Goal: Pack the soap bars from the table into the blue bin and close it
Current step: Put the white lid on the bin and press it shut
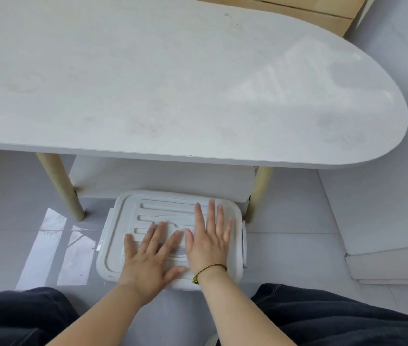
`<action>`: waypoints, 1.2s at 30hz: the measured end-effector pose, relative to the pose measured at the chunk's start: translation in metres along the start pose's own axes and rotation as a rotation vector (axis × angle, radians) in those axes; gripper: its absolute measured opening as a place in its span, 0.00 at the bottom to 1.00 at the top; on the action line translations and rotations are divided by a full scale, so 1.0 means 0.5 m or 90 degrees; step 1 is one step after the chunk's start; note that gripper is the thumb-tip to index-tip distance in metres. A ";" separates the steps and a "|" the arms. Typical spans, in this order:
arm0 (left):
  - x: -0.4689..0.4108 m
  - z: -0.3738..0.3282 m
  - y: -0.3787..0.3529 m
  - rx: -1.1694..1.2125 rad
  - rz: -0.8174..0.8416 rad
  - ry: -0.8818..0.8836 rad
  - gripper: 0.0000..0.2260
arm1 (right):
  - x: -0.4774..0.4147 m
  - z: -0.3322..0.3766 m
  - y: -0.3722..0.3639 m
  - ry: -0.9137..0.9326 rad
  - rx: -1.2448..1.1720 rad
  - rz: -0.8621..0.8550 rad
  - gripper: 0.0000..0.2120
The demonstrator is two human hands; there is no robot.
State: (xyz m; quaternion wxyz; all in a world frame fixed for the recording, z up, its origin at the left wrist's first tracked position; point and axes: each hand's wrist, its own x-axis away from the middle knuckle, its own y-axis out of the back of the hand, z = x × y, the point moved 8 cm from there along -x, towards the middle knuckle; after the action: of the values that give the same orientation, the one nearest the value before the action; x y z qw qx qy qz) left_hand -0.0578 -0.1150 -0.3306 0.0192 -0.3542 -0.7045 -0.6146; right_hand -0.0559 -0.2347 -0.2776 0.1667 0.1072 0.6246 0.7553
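A white ribbed lid (133, 221) is seen lying flat on top of a bin on the grey tiled floor (298, 245), at about 6 o'clock from the white oval table (173, 83). The bin's body is almost wholly hidden beneath the lid, so its blue colour cannot be confirmed, and no soap bars can be seen. Both hands are laid flat on the lid with fingers spread, nothing being gripped. The left hand (148, 258) is placed at the lid's 6 o'clock portion, fingers directed toward 1 o'clock. The right hand (209, 243), a gold bracelet (208, 270) worn at its wrist, is set just beside it at the lid's 3 o'clock side, fingers directed toward 12 o'clock. A side latch (244, 243) is visible at the lid's 3 o'clock edge. Dark trousers (348, 320) are seen at the lower corners
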 end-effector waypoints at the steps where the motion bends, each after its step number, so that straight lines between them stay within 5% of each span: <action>1: 0.006 0.015 0.006 0.026 -0.032 0.011 0.48 | 0.003 0.038 -0.002 0.050 0.021 0.026 0.22; 3: 0.024 0.062 0.025 0.074 -0.092 0.057 0.48 | 0.015 0.085 -0.029 0.110 0.046 0.127 0.22; 8: 0.031 0.206 0.047 0.190 -0.139 0.260 0.24 | 0.024 0.105 -0.076 0.129 0.110 0.229 0.24; 11: 0.017 0.257 0.047 0.529 -0.151 0.378 0.28 | 0.024 0.112 -0.077 0.141 0.120 0.204 0.25; 13: 0.003 0.261 0.017 0.804 -0.053 0.419 0.28 | 0.024 0.112 -0.081 0.146 0.122 0.205 0.25; 15: -0.003 0.252 -0.002 0.916 0.077 0.411 0.24 | 0.023 0.111 -0.088 0.149 0.126 0.198 0.25; 17: -0.008 0.257 0.005 0.931 0.088 0.388 0.21 | 0.022 0.112 -0.090 0.152 0.128 0.202 0.25; 21: -0.024 0.277 0.051 0.824 -0.051 0.400 0.08 | 0.022 0.110 -0.089 0.150 0.136 0.192 0.25; 31: -0.013 0.275 0.076 0.705 -0.254 0.387 0.20 | 0.024 0.113 -0.083 0.144 0.122 0.217 0.25; 36: -0.013 0.262 0.071 0.646 -0.277 0.371 0.07 | 0.026 0.113 -0.087 0.144 0.123 0.253 0.25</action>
State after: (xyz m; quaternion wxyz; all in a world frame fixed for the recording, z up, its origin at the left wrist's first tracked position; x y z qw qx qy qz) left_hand 0.0191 -0.0031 -0.3352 0.2508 0.0328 -0.9306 -0.2645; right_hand -0.0420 -0.1715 -0.3096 -0.0673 0.1582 0.6751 0.7174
